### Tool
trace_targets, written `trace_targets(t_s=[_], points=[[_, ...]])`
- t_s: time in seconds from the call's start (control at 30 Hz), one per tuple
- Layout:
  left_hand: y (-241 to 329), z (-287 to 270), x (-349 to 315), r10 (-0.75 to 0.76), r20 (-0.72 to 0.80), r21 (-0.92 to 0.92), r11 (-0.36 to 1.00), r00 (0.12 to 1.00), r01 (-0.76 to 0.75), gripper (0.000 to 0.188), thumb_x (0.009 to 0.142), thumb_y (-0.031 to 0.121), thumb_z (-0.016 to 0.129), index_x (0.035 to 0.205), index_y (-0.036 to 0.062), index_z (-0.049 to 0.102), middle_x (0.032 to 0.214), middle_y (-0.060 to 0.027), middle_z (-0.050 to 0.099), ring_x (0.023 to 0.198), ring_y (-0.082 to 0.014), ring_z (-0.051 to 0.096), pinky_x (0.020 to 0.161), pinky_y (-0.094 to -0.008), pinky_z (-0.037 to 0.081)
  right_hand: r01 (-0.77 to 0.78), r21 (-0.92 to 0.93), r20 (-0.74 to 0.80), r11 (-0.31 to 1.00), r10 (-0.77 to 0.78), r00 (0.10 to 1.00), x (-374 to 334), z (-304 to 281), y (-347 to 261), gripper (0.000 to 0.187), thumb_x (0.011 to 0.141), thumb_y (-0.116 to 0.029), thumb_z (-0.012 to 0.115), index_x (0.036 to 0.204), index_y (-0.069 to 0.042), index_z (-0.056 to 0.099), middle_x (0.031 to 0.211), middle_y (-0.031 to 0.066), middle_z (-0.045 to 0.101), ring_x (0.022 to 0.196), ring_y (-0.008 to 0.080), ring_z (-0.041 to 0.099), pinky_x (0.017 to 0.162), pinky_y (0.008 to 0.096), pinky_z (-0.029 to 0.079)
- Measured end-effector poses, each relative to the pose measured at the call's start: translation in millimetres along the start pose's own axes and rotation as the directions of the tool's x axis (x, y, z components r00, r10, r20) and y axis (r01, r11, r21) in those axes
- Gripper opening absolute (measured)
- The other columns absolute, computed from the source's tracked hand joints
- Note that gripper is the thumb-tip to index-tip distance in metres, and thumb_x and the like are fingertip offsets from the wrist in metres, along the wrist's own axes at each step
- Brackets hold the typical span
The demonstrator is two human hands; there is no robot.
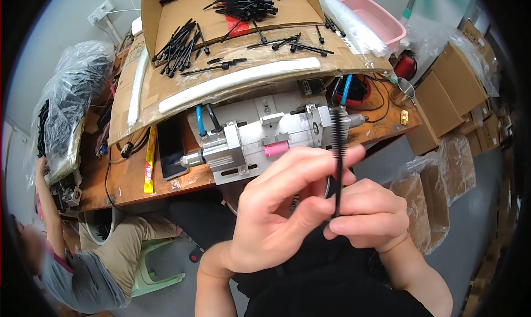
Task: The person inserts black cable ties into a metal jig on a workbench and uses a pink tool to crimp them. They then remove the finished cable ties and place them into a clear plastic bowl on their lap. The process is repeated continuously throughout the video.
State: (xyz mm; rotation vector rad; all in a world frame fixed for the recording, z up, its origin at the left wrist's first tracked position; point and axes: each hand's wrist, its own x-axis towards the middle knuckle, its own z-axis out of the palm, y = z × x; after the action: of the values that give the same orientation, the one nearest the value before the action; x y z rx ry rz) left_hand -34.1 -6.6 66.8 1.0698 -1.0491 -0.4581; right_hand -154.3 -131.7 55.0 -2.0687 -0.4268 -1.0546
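Upright before me stands a black mascara wand, its bristled brush end up. My left hand is closed around its thin stem, with the thumb and fingers on it. My right hand pinches the wand low down, close to the left thumb; the lower end is hidden by the fingers. Behind both hands, a metal machine fixture with a cylinder at each end sits at the bench edge. A pink cylindrical piece lies in its middle. More black wands are heaped on cardboard above the fixture.
A cardboard sheet with white foam strips covers the back of the wooden bench. At left, a co-worker reaches toward a plastic-wrapped bundle. Open cartons stand at right; a pink basin sits behind.
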Motion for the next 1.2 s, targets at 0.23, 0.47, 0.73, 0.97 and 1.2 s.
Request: trace_targets(t_s=[0.23, 0.47, 0.73, 0.97, 1.2], points=[[15, 10, -24, 0.029, 0.078, -0.249, 0.968, 0.997, -0.009, 0.017, 0.088, 0.009, 0.067, 0.101, -0.0021, 0.069, 0.089, -0.0074, 0.062, 0.078, -0.0121, 0.056, 0.069, -0.0241, 0.045, -0.068, -0.018, 0.037, 0.998, 0.069, 0.997, -23, -2, -36, 0.023, 0.07, 0.001, 0.081, 0.086, -0.007, 0.067, 0.096, 0.0097, 0.066, 0.085, 0.0303, 0.067, 0.078, 0.0407, 0.058], [29, 22, -35, -0.003, 0.159, -0.217, 0.975, 0.987, 0.038, 0.019, 0.088, 0.014, 0.068, 0.096, -0.0037, 0.07, 0.083, -0.01, 0.066, 0.073, -0.0137, 0.056, 0.065, -0.0256, 0.044, 0.085, 0.0, 0.058, 0.996, -0.084, 0.995, -39, -7, -51, 0.017, 0.074, -0.007, 0.081, 0.087, -0.008, 0.07, 0.106, 0.0106, 0.065, 0.093, 0.0316, 0.067, 0.087, 0.0431, 0.057], [31, 40, -44, 0.121, 0.113, -0.069, 0.991, 0.986, -0.113, 0.014, 0.09, 0.007, 0.063, 0.078, -0.0011, 0.061, 0.077, -0.0107, 0.064, 0.07, -0.0173, 0.056, 0.063, -0.0296, 0.044, -0.073, 0.003, -0.168, 0.997, 0.072, 0.983, -42, -21, -61, 0.054, 0.086, -0.053, 0.062, 0.102, -0.001, 0.063, 0.101, 0.0133, 0.066, 0.079, 0.025, 0.063, 0.071, 0.0364, 0.051], [-16, 64, -70, -0.106, 0.162, 0.232, 0.971, 0.981, 0.066, 0.016, 0.082, -0.009, 0.057, 0.093, -0.0002, 0.064, 0.087, -0.0124, 0.063, 0.085, -0.0311, 0.063, 0.076, -0.0379, 0.05, -0.497, 0.372, -0.025, 0.784, 0.544, 0.839, -37, -9, -55, 0.05, 0.103, -0.043, 0.036, 0.074, -0.005, 0.051, 0.075, 0.017, 0.067, 0.084, 0.0317, 0.066, 0.085, 0.035, 0.043], [-47, 88, -114, -0.32, 0.693, -0.017, 0.889, 0.646, 0.458, 0.017, 0.093, -0.001, 0.049, 0.082, 0.0003, 0.062, 0.076, -0.0073, 0.058, 0.075, -0.016, 0.059, 0.067, -0.0268, 0.049, 0.041, 0.387, -0.587, 0.921, 0.211, 0.782, -22, -90, -27, 0.037, 0.104, -0.025, 0.037, 0.076, -0.006, 0.051, 0.066, 0.0081, 0.054, 0.07, 0.0212, 0.058, 0.073, 0.0391, 0.049]])
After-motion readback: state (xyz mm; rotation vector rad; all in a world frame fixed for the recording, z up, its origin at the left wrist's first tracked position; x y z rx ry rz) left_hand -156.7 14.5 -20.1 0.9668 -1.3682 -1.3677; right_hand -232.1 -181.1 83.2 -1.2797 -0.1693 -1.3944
